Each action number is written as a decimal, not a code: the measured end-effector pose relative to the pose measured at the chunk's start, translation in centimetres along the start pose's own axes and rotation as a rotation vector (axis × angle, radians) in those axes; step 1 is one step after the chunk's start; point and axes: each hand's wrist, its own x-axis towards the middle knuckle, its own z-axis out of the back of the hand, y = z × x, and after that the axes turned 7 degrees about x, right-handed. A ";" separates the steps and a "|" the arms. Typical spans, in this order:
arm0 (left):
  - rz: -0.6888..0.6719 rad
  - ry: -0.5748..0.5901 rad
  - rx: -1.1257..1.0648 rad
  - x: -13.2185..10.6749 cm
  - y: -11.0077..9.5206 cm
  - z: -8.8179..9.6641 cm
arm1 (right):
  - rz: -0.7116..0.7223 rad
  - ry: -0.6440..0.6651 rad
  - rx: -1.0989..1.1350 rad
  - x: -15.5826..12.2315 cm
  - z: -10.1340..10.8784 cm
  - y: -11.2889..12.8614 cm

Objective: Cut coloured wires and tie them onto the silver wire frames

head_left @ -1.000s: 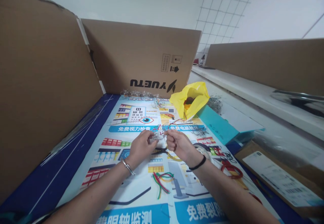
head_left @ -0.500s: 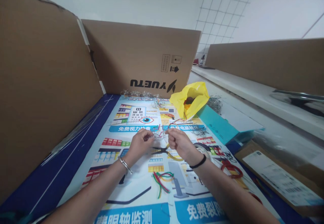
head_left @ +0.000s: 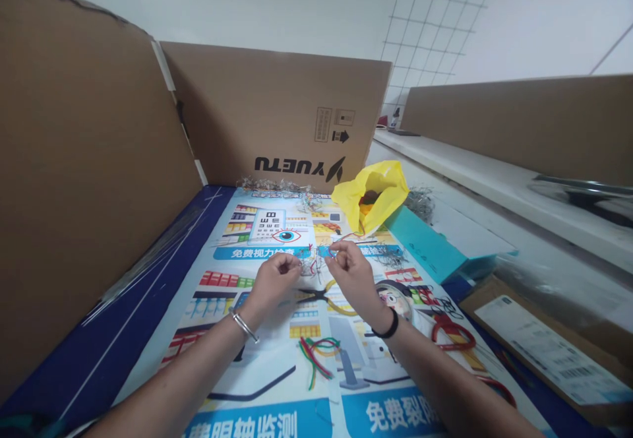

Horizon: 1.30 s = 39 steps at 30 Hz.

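Note:
Thumb and fingers of my left hand [head_left: 275, 284] are pinched on a thin wire bundle [head_left: 311, 268], a tangle of fine silvery strands with small red pieces. Opposite it, at the right side of the bundle, is my right hand [head_left: 349, 273], its thumb and index fingertips apart and the other fingers curled. Whether a strand touches those fingertips is too small to tell. Just below both hands, pliers [head_left: 316, 295] with yellow handles lie on the printed sheet. Nearer me rests a small bunch of red, green and yellow wires [head_left: 316, 357].
A yellow bag [head_left: 370, 194] stands gaping at the back right, beside a turquoise box [head_left: 430, 247]. Silvery wire scraps [head_left: 277, 184] lie along the back cardboard wall [head_left: 277, 108]. Coiled red wire [head_left: 452, 336] and a labelled cardboard box [head_left: 548, 345] are at the right.
My right hand has turned, and its thumb and index finger have parted from a tight pinch. My left hand stays almost in place.

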 end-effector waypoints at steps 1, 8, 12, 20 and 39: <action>-0.006 0.002 0.000 0.0 0.0 0.1 | 0.101 0.000 -0.093 -0.4 0.0 0.2; -0.007 0.007 -0.071 -0.3 -0.4 0.4 | 0.597 0.294 -0.714 -2.1 -0.5 0.9; 0.007 -0.003 -0.123 -0.6 -0.7 0.2 | 0.645 0.235 -0.888 -2.0 -1.0 0.5; 0.083 0.076 -0.245 -0.9 -1.9 0.6 | 0.577 0.150 -0.673 -1.4 -0.6 -0.2; 0.059 0.030 -0.083 -0.6 -1.1 -0.1 | 0.286 0.102 -0.524 -1.2 -1.1 0.0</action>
